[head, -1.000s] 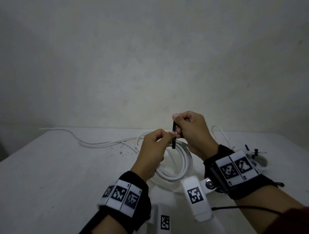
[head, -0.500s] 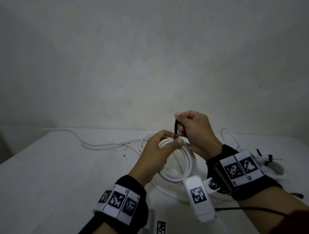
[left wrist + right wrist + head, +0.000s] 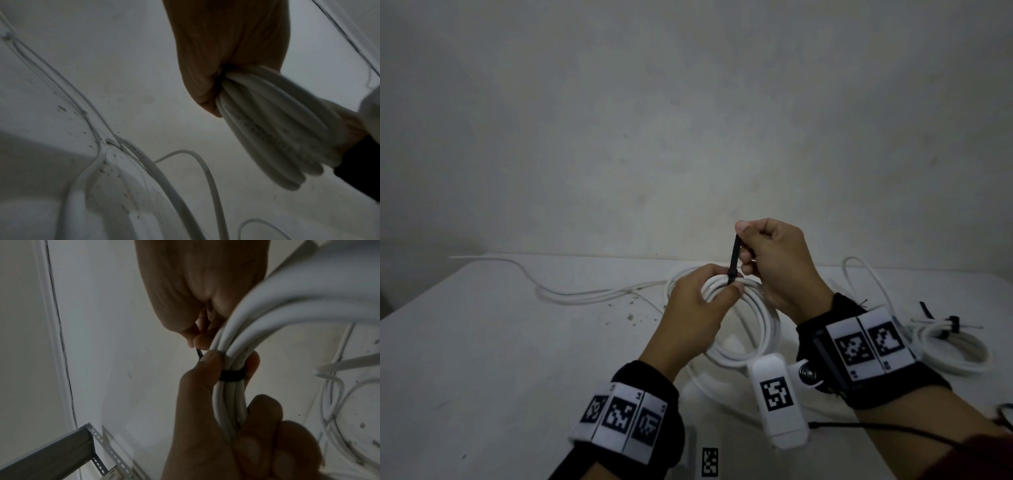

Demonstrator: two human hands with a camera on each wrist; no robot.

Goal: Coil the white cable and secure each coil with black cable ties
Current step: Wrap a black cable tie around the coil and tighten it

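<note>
A coil of white cable [image 3: 760, 329] is held upright over the white table [image 3: 482, 342]. My left hand [image 3: 702, 301] grips the top of the coil, thumb and fingers pinching the strands [image 3: 228, 395] where a black cable tie [image 3: 231, 375] wraps them. My right hand [image 3: 767, 257] pinches the tie's free tail [image 3: 735, 253] and holds it upward above the coil. In the left wrist view the bundled strands [image 3: 267, 123] fan out of my left palm [image 3: 216, 56].
A second white coil [image 3: 955, 346] bound with a black tie [image 3: 952, 323] lies at the right. Loose white cable [image 3: 571, 294] trails across the table to the left, with small dark specks near it. A perforated metal rack [image 3: 61, 451] shows in the right wrist view.
My right hand has drawn the tie's tail upward, so the loop sits tighter round the strands. The second tied coil has come further into view at the right.
</note>
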